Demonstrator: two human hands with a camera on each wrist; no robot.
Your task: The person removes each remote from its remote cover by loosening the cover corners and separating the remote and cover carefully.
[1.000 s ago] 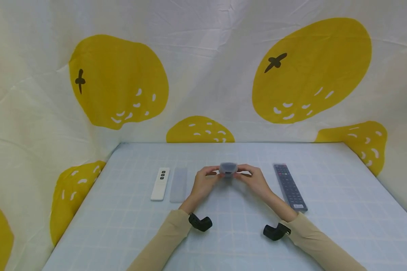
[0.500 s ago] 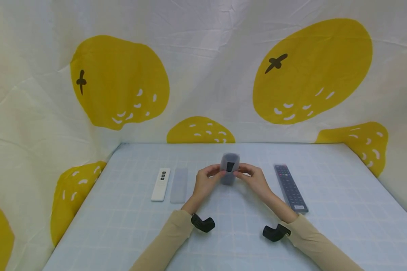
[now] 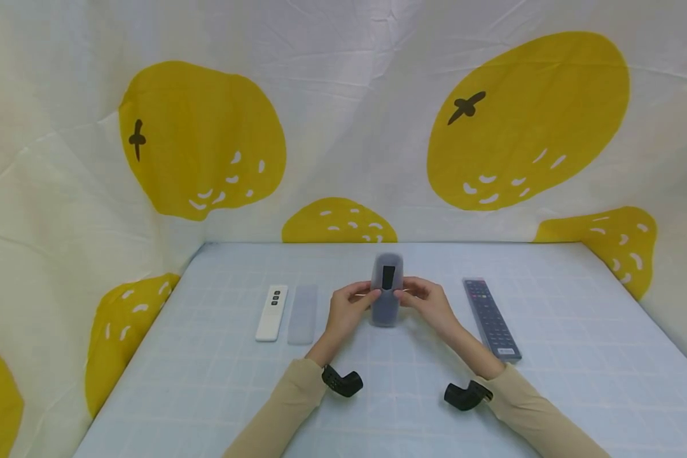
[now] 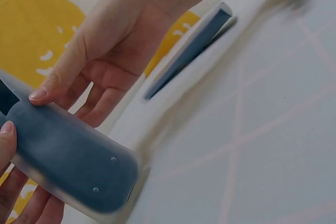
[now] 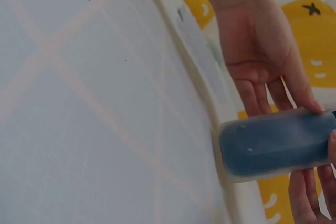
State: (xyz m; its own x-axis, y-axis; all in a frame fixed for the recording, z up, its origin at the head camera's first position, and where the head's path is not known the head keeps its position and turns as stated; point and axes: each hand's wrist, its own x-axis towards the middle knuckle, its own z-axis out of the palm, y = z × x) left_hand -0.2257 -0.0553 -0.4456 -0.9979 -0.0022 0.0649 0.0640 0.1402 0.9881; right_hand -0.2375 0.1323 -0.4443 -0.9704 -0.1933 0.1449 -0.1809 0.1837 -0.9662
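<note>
A dark device in a translucent sleeve stands nearly upright near the middle of the table, a black patch on its upper half. Its left edge is pinched by my left hand, thumb on the near face. My right hand pinches the opposite edge the same way. In the left wrist view the sleeve's rounded end points toward the table, with my right hand above it. In the right wrist view my left hand holds the sleeved device from its upper side.
To the left lie a white remote with several dark buttons and a flat translucent sleeve. A long dark remote lies to the right, beside the right forearm. Behind the table hangs a fruit-print cloth.
The sleeved device has tilted from end-on to nearly upright, so its long face with the black patch now shows. Both hands keep their pinch and have barely moved.
</note>
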